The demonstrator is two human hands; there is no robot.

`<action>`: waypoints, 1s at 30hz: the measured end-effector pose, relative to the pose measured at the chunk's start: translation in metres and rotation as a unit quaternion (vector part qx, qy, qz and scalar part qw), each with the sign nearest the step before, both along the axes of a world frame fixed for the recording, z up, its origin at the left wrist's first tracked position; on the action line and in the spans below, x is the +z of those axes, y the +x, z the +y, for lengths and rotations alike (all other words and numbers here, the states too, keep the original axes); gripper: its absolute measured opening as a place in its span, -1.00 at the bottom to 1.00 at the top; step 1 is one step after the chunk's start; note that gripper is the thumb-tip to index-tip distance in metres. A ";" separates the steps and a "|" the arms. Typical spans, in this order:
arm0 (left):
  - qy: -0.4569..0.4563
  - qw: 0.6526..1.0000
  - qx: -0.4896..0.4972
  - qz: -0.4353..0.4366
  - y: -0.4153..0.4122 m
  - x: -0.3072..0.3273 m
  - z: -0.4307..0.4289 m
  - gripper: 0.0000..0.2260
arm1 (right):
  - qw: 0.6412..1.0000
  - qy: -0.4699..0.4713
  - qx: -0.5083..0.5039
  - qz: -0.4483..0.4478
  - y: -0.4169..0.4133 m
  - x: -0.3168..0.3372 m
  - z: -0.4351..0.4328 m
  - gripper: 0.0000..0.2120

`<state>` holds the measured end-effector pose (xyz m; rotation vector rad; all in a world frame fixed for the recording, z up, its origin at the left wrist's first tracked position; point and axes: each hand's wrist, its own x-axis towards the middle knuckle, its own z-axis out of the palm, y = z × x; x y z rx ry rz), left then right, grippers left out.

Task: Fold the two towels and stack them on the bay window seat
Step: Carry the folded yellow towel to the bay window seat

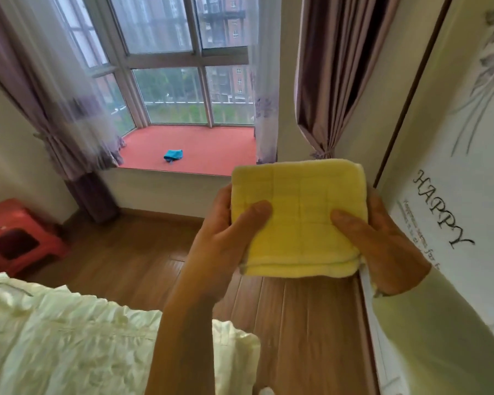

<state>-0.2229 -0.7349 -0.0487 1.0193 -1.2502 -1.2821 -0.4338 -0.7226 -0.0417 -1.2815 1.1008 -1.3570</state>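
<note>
Head view: both hands, left (226, 238) and right (382, 240), grip folded yellow towel (297, 218); next, carry to seat (211, 146), stack on blue towel (173, 154).

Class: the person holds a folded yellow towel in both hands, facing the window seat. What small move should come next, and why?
Probably carry the yellow towel, gripped by the left hand and right hand, toward the red window seat and set it on the blue towel already lying there, since stacking remains.
</note>
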 end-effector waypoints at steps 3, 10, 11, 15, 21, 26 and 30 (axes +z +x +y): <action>-0.002 1.000 0.006 0.008 0.017 0.005 -0.080 -0.61 | 1.000 -0.003 0.008 0.000 0.018 0.004 -0.085 -0.49; -0.013 0.999 0.045 0.017 0.067 0.013 -0.229 -0.59 | 0.997 -0.030 0.070 0.001 0.065 0.007 -0.256 -0.50; -0.012 0.998 0.055 0.017 0.075 0.011 -0.247 -0.58 | 0.996 -0.034 0.078 0.001 0.072 0.005 -0.279 -0.51; -0.006 0.995 0.100 0.019 0.104 0.002 -0.320 -0.58 | 0.993 -0.020 0.117 -0.027 0.103 -0.008 -0.370 -0.56; -0.004 0.986 0.165 0.024 0.143 -0.004 -0.452 -0.58 | 0.982 -0.031 0.182 -0.040 0.147 -0.020 -0.529 -0.49; -0.013 0.979 0.202 0.013 0.169 0.007 -0.566 -0.57 | 0.972 -0.038 0.227 -0.045 0.180 -0.009 -0.660 -0.45; -0.013 0.976 0.218 0.016 0.200 0.013 -0.640 -0.58 | 0.968 -0.037 0.241 -0.059 0.216 -0.007 -0.741 -0.49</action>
